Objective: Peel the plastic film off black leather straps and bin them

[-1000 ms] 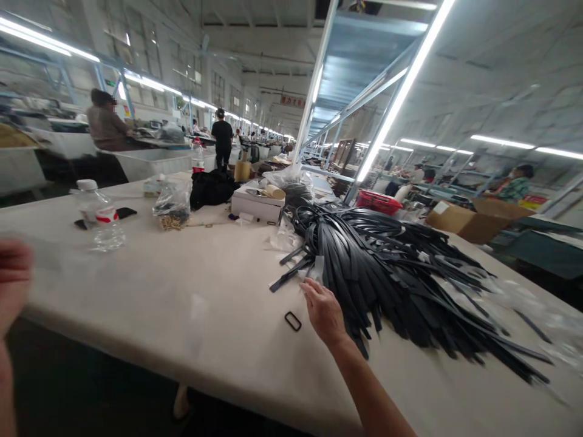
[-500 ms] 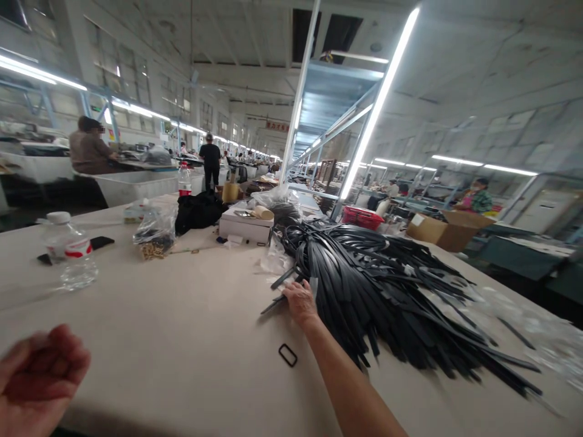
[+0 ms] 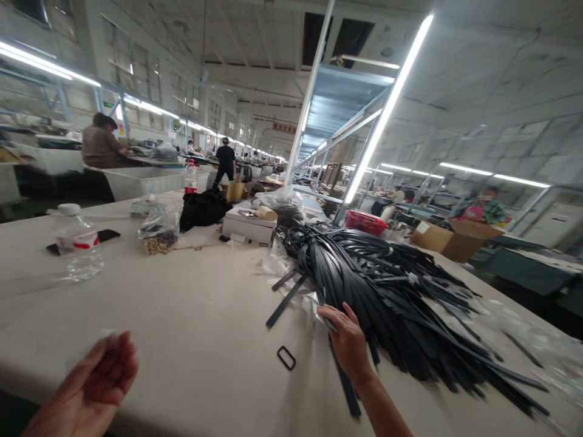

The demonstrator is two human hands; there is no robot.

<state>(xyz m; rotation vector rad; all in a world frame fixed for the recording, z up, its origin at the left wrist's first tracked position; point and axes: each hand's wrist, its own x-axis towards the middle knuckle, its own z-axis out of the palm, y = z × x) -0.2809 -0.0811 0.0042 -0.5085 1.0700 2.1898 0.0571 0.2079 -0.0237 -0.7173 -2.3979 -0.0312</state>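
Note:
My right hand (image 3: 348,343) is closed around a black flat strap (image 3: 347,385), whose end hangs down below my palm over the table. Beside it a large bundle of black straps (image 3: 364,291) is spread out in loops and loose ends. Two strap ends stick out from the bundle's left side, next to crumpled clear plastic (image 3: 311,308). My left hand (image 3: 102,376) is at the lower left, palm up with fingers loosely curled and apart, and no object shows clearly in it. A black rectangular ring (image 3: 286,358) lies flat between my hands.
On the pale table (image 3: 195,315) stand a water bottle (image 3: 82,246), a bag of small brass-coloured parts (image 3: 158,233), a black cloth bundle (image 3: 204,208) and a white box (image 3: 249,226). A red basket (image 3: 367,222) and a cardboard box (image 3: 455,237) are behind the straps. Other people sit and stand farther off.
My right hand has moved right and toward me from the strap ends, and a strap now hangs from it. My left hand has moved up and right. The view has shifted slightly.

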